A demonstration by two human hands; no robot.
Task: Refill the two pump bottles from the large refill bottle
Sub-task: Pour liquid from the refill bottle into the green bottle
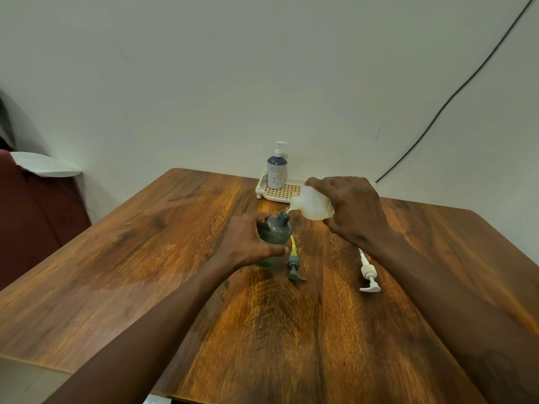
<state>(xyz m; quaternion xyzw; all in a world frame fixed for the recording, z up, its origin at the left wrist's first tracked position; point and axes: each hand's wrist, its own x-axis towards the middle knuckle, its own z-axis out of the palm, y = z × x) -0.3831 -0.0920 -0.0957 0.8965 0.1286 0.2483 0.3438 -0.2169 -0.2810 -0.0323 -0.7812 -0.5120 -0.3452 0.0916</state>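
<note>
The glossy wood-grain table [145, 258] has wide bare surface on the near side of both hands, and more out to its left edge; its far edge runs just beyond the grip, close to the pale wall [204, 83].

The left hand [248, 243] reaches in from the lower left, forearm stretched long and low, fingers curled round the smoky grey translucent pump bottle [274, 233] with the thumb across its near side, clasping it upright on the table. The bottle's dark open neck points up.

The right hand [350, 211] comes in from the right, wrist raised, wrapped over the back of the milky white plastic refill bottle [310, 205] and gripping it firmly. That bottle is tipped sideways, its mouth angled down just above the grey bottle's neck, with a thin clear stream between them.

Just right of the left hand's grip lies the grey pump head with a yellow dip tube [294, 263], flat on the wood. Below the right wrist lies a white pump head with its white tube [368, 274], partly hidden by the forearm.

Beyond both hands, a white slotted plastic tray [287, 191] sits at the far edge, holding an upright blue-topped white pump bottle with a printed label [276, 172]. A black cable [455, 94] hangs on the wall, well to the right.
</note>
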